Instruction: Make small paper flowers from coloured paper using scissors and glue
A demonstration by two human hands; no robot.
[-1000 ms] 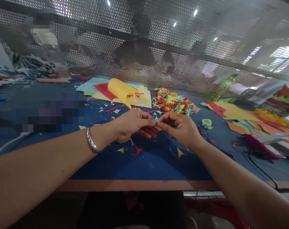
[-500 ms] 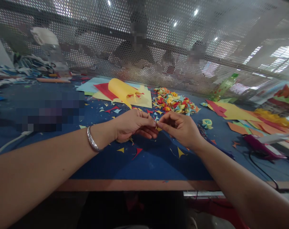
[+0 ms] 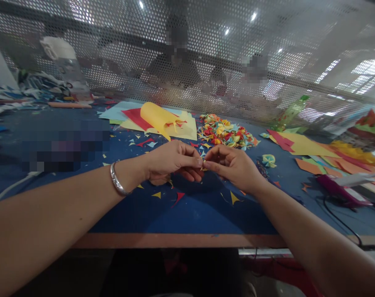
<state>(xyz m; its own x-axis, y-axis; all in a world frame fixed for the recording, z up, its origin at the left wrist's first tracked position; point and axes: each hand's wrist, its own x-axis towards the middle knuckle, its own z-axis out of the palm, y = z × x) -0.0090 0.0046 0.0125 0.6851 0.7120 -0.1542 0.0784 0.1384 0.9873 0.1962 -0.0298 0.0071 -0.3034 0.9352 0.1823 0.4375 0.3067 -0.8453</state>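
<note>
My left hand [image 3: 178, 161] and my right hand [image 3: 232, 167] meet above the middle of the blue table. Between their pinched fingertips is a small yellow piece of paper [image 3: 203, 166], mostly covered by the fingers. A silver bangle [image 3: 117, 180] circles my left wrist. Just beyond the hands lies a heap of small folded paper pieces [image 3: 227, 131] in red, yellow, orange and light blue. Pointed paper scraps lie scattered around, among them a red scrap [image 3: 179, 198] and a yellow scrap [image 3: 234, 198] on the near side.
Coloured paper sheets [image 3: 186, 130] with a curled yellow sheet [image 3: 155, 117] lie at the back. To the right are more paper sheets [image 3: 298, 144], a purple corded tool [image 3: 342, 189] and a green bottle [image 3: 291, 113]. A white-lidded bottle [image 3: 66, 68] stands back left before a perforated metal screen [image 3: 119, 45].
My hands have shifted very slightly, with the fingertips drawn a little closer round the yellow paper. The things on the table lie as before.
</note>
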